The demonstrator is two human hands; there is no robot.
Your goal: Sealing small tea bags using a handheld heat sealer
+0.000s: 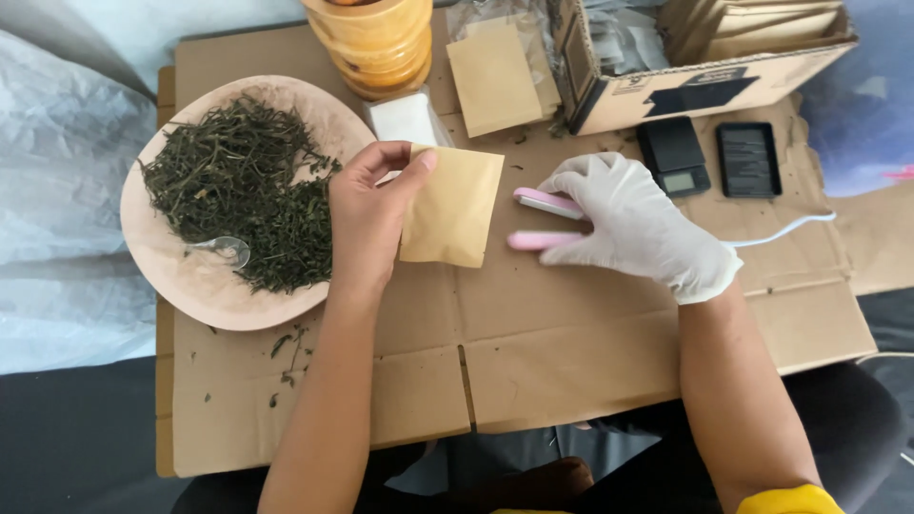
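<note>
My left hand (369,211), bare, pinches a small tan paper pouch (455,207) by its left edge and holds it just above the cardboard. My right hand (636,224) wears a white glove and grips a pink and white handheld sealer (538,221), whose two jaws point left toward the pouch's right edge. A white cord (790,228) runs from the sealer to the right. The jaws stand a little apart from the pouch.
A round wooden plate (181,276) of dried green herbs with a clear spoon (224,249) sits left. Behind are a wooden jar (376,43), spare pouches (495,76), a white packet (405,119), a cardboard box (705,86) and two small black scales (709,157). Flattened cardboard (571,352) covers the table.
</note>
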